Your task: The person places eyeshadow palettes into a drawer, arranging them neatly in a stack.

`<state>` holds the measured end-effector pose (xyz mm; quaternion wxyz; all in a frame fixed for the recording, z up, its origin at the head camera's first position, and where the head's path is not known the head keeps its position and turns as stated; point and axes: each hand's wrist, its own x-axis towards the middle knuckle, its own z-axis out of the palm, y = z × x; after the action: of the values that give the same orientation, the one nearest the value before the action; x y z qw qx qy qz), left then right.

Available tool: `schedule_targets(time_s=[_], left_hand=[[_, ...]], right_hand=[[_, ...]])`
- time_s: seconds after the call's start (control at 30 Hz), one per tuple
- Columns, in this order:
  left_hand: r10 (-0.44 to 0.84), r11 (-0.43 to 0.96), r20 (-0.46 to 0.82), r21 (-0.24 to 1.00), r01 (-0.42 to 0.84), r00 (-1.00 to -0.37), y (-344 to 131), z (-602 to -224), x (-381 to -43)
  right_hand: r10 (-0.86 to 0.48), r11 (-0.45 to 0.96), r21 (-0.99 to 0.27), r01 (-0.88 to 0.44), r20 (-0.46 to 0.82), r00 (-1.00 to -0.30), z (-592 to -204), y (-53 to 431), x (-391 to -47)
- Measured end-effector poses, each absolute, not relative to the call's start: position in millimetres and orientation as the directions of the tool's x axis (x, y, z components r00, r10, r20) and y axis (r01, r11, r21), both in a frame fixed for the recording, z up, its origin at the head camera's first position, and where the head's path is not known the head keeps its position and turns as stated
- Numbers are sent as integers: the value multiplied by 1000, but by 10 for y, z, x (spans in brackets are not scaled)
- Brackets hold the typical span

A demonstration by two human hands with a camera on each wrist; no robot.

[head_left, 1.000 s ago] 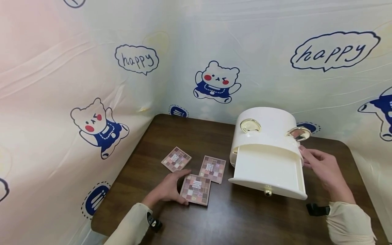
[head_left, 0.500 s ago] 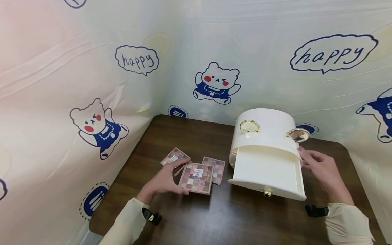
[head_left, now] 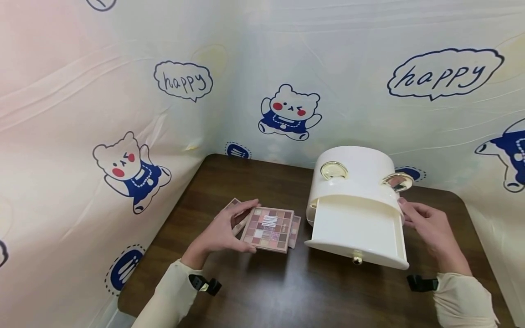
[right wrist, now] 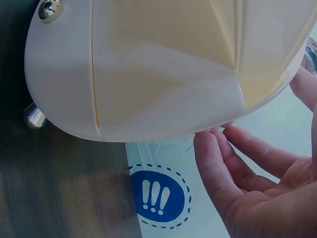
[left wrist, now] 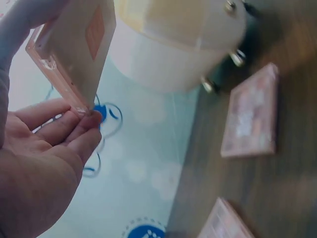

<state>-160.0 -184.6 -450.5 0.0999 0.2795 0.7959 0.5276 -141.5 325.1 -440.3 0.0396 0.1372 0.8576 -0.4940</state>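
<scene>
Head view: at the far left I had pale cloth (head_left: 49, 91) printed with a bear (head_left: 123, 159), hanging beside the brown counter (head_left: 184, 278). Next came the left hand (head_left: 217, 234), with a black strap (head_left: 198, 282) at its wrist. Its fingers were part-way spread, finger and thumb gripping the held palette (head_left: 268, 229) by its left end. My left wrist view showed that palette raised off the counter, a pinkish-orange sticker (left wrist: 95, 33) on its pale back. In the head view, the left palette (head_left: 231, 204) lay flat, mostly hidden behind the hand, and the right palette (head_left: 295, 231) showed just past the held one, partly covered by it. Further right I could see the white box (head_left: 357, 166), two gold-rimmed rounds (head_left: 334, 171) on its front and its drawer (head_left: 358, 225) pulled out, gold knob (head_left: 357, 260) facing me. At the far right was the right hand (head_left: 430, 228); my right wrist view showed its fingers loosely bent, well apart from the thumb, tips touching the box's side.
</scene>
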Motion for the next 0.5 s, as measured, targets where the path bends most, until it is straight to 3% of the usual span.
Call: schedule_targets(time_s=[0.23,0.5], left_hand=[[538,106,108,975,195,-836,-1668,-4324,-1613],[529,93,102,980,177,-843,-1440,-4181,-1643]], right_hand=[[202,469,-837,283,-211,-957,-4412,3255,-1416],[202,469,-841,270,-196,-960,-4404,3249,-1411]])
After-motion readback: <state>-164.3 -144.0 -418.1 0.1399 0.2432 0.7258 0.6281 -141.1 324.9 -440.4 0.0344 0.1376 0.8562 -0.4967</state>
